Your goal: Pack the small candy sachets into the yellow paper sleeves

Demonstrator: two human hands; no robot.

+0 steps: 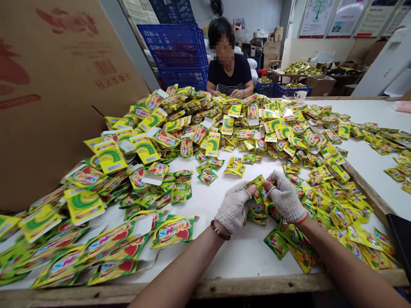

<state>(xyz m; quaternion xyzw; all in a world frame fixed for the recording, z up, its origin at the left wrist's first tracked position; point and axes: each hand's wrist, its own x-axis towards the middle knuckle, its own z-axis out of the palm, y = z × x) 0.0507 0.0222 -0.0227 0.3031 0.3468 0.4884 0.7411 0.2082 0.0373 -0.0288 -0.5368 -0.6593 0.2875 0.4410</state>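
Both my hands wear white fingerless knit gloves and meet over the white table (pixel 224 252). My left hand (pixel 233 208) and my right hand (pixel 285 198) pinch the same small stack of green-and-yellow sachets (pixel 259 191) between fingertips, just above more sachets lying on the table. A bead bracelet sits on my left wrist. Larger yellow-green header cards (pixel 109 156) lie heaped to the left, one printed packet (pixel 173 231) close to my left forearm. Small sachets (pixel 334 209) pile up on my right.
A person in a dark top (pixel 228 72) sits across the table, hands at the far pile. A big cardboard box (pixel 48 94) stands at left, blue crates (pixel 180 51) behind. A wooden strip (pixel 366 188) divides the table at right. The wooden front edge (pixel 224 288) runs below.
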